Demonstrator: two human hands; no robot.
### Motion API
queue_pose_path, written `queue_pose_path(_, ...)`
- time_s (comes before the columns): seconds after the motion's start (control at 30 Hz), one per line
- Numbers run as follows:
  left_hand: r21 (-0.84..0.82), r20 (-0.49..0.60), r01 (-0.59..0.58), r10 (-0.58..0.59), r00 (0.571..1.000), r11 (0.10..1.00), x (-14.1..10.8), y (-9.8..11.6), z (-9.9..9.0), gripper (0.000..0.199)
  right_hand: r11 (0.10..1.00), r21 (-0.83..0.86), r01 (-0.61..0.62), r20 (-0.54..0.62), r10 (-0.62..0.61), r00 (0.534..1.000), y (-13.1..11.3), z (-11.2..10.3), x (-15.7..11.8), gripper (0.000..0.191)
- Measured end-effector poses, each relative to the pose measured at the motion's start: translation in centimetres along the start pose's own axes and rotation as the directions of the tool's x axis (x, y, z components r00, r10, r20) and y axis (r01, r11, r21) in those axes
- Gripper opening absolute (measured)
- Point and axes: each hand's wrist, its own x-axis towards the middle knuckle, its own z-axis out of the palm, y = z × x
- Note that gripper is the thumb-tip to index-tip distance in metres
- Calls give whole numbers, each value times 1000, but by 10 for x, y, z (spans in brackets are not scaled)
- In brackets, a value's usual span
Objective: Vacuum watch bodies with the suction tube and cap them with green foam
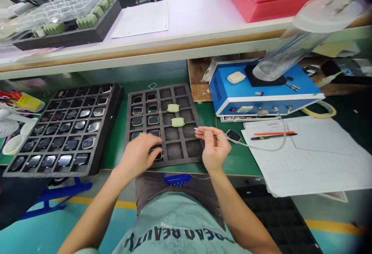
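My left hand (142,149) hovers over the lower left cells of a black foam tray (174,157). Its fingers are curved, thumb and forefinger apart, with a watch body (156,153) showing between them. What lies under the palm is hidden. At the tray's right edge, my right hand (215,147) pinches a thin pale cord (261,149) near its light tip. The cord loops back towards the front of a blue box (261,102). Square dark-faced watch bodies (153,120) fill the tray's left columns. Two pale green watch-shaped pieces (178,122) sit in its third column.
Left stands a second foam tray (112,118) full of watches. A dark watch (233,136) lies beside my right hand. Papers (314,165) with two pens lie at right. A clear cylinder (279,58) stands on the blue box. A shelf (200,17) spans the back.
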Motion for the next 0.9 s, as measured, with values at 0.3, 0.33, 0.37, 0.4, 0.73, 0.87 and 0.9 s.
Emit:
queue_pose_path(0.3,-77,-86,75,-81,993,994,-34,-3,24,28,999,5,39,25,-39,999,3,-1,-1,14)
queue_pose_path(0.33,-190,-146,123,-152,978,974,-27,1,24,25,999,12,50,30,-50,998,4,-1,-2,13)
queue_pose_path(0.37,-322,-194,170,-241,951,931,-18,6,25,23,998,14,62,36,-62,997,4,-1,-3,13)
queue_pose_path(0.4,-463,-214,202,-330,919,863,-8,13,27,22,997,12,75,40,-76,996,5,-1,-3,13)
queue_pose_path(0.73,-982,-58,59,-585,809,180,61,67,75,42,980,52,190,119,-195,974,8,1,3,17)
queue_pose_path(0.87,-976,-101,37,-599,795,214,58,69,82,36,979,4,205,158,-203,966,8,-3,3,18)
queue_pose_path(0.9,-974,-110,35,-597,795,226,57,70,83,35,979,-5,204,171,-200,965,8,-4,3,19)
